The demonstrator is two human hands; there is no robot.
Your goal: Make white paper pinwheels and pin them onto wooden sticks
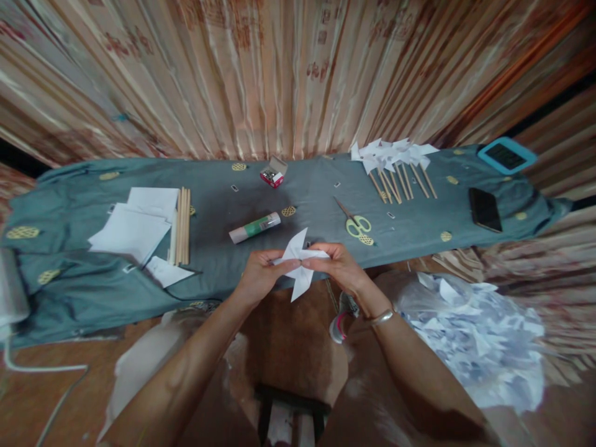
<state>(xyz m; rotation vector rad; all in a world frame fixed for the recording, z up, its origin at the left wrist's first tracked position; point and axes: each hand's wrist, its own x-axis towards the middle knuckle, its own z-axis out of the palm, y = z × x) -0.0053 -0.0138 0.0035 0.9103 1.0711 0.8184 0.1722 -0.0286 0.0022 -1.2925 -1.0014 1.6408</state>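
A white paper pinwheel [302, 282] is held up between my two hands, just off the table's near edge. My left hand [263, 273] pinches it from the left, thumb lying toward its centre. From the other side my right hand [339, 266] grips it, with that thumb also near the middle. The fingers behind the paper are mostly hidden. Just beyond the pinwheel lies a glue stick [254, 228] with a green label. Scissors [356, 223] with light green handles rest to the right, and a small open red box [274, 172] sits at the back.
Several finished pinwheels on sticks [395, 158] lie at the back right. Stacked white paper [133, 230] and wooden sticks [183, 226] are at left. A blue-framed clock [507, 155] and a phone [485, 209] occupy the right end. A bag of paper pieces [479, 335] stands below right.
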